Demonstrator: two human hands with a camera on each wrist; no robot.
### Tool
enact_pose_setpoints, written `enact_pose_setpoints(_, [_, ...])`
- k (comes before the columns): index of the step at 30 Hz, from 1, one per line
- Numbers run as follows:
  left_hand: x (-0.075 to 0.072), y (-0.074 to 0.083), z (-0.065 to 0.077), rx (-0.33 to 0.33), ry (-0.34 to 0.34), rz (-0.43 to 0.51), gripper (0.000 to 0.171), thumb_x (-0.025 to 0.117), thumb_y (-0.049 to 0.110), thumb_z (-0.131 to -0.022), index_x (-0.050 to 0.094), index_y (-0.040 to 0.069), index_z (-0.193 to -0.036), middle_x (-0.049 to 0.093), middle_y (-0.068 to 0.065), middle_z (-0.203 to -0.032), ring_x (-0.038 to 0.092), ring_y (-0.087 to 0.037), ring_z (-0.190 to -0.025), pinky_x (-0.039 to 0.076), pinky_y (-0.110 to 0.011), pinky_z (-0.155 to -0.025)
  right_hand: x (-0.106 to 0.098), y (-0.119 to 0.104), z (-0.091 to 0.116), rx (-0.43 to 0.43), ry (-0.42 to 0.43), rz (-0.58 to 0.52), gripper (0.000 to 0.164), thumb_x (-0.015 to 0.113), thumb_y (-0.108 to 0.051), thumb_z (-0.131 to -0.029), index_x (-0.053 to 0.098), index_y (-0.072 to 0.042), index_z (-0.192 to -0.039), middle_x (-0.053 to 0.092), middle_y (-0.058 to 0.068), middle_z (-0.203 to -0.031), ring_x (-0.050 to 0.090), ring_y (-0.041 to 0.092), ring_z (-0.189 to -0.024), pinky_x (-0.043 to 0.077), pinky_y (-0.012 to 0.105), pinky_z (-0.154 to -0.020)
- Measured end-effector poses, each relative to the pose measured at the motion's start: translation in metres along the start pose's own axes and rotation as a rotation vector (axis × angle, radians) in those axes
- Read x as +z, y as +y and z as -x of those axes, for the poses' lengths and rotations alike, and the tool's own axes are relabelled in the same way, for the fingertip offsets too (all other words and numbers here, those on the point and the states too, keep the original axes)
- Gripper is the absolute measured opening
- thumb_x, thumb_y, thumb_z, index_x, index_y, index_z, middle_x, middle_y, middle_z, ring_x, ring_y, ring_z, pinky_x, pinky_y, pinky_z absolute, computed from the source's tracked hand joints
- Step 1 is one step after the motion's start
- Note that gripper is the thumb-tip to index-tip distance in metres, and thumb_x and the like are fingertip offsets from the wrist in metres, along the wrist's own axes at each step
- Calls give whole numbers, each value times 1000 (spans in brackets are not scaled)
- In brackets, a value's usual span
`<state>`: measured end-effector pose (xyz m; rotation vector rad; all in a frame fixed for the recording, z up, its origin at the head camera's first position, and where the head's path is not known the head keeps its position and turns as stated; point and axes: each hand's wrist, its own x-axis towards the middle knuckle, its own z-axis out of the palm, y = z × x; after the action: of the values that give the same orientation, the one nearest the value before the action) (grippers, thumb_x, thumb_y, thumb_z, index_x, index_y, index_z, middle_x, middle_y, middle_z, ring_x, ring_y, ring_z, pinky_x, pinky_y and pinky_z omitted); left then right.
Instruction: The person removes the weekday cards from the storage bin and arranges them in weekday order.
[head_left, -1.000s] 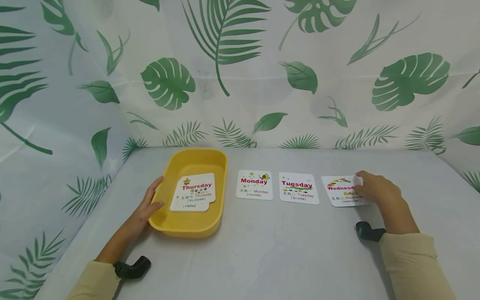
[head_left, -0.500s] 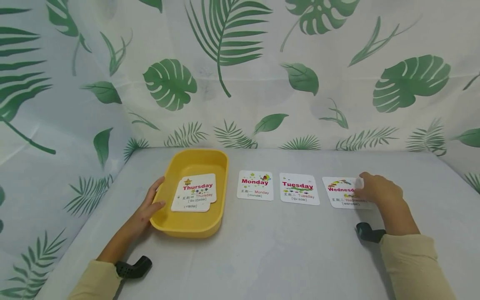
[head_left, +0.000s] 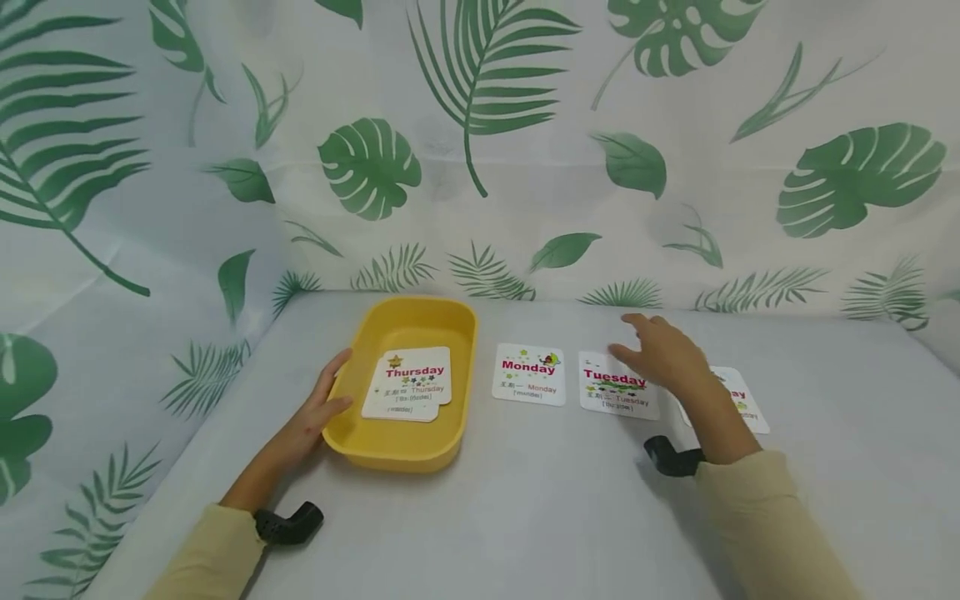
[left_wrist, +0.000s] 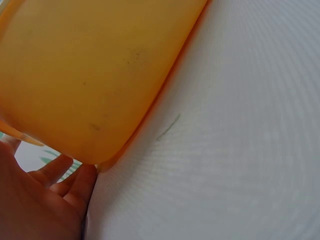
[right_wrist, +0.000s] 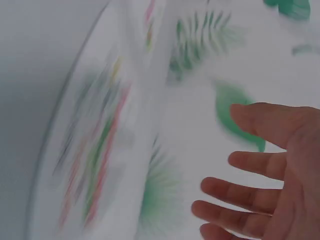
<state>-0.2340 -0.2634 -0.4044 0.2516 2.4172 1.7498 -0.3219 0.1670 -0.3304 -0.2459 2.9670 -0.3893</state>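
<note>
Left hand is clasped on the left rim of the yellow tray; right hand, with nothing held, is poised with fingers loosely extended over the far right corner of the Tuesday card; on the pale worktop, the Monday card is laid between that card and the tray, while a third card, partly covered by the right arm, is set to the right; inside the tray, the Thursday card is stacked over a lower card; all are judged light, thin and fairly stiff, likely slippery when overlapped and easily creased at the corners; each is best pinched by an edge; the tray, seemingly light plastic, is best steadied by its rim.
</note>
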Motion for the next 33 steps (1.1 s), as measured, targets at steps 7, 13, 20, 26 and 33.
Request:
enact_pose_setpoints(7, [3, -3, -4, 15, 10, 21, 64, 37, 17, -93, 2, 17, -146, 0, -14, -153, 16, -33, -134, 18, -39, -110, 13, -107, -32, -230, -8, -81, 62, 55, -37, -88, 33, -12, -141, 33, 19, -143, 34, 36, -129, 33, 53, -99])
enact_pose_setpoints(13, [3, -4, -4, 0, 12, 12, 63, 37, 18, -93, 3, 19, -146, 4, -14, -153, 21, -32, -131, 22, -36, -106, 40, -170, -48, -370, -137, -97, 62, 57, -40, -86, 37, -15, -139, 35, 12, -144, 39, 29, -127, 33, 46, -103])
enact_pose_setpoints(20, [1, -3, -4, -23, 24, 3, 63, 37, 19, -92, 4, 20, -146, 8, -15, -152, 25, -32, -130, 20, -45, -107, 64, -198, -69, -376, -261, -20, 71, 63, -42, -82, 36, -12, -140, 41, 8, -141, 39, 22, -128, 30, 38, -105])
enact_pose_setpoints(26, [2, -3, -6, -47, 31, -1, 64, 37, 19, -92, 4, 22, -146, 10, -14, -152, 26, -32, -129, 20, -50, -107, 76, -203, -80, -328, -330, 235, 91, 69, -56, -68, 33, -16, -142, 44, 5, -139, 44, 19, -119, 29, 40, -105])
enact_pose_setpoints(33, [1, -3, -4, -35, 31, -26, 64, 36, 20, -92, 3, 20, -146, 11, -16, -151, 28, -33, -129, 25, -48, -105, 81, -207, -81, -337, -323, 333, 94, 70, -58, -66, 34, -16, -141, 39, 9, -142, 45, 21, -115, 31, 42, -103])
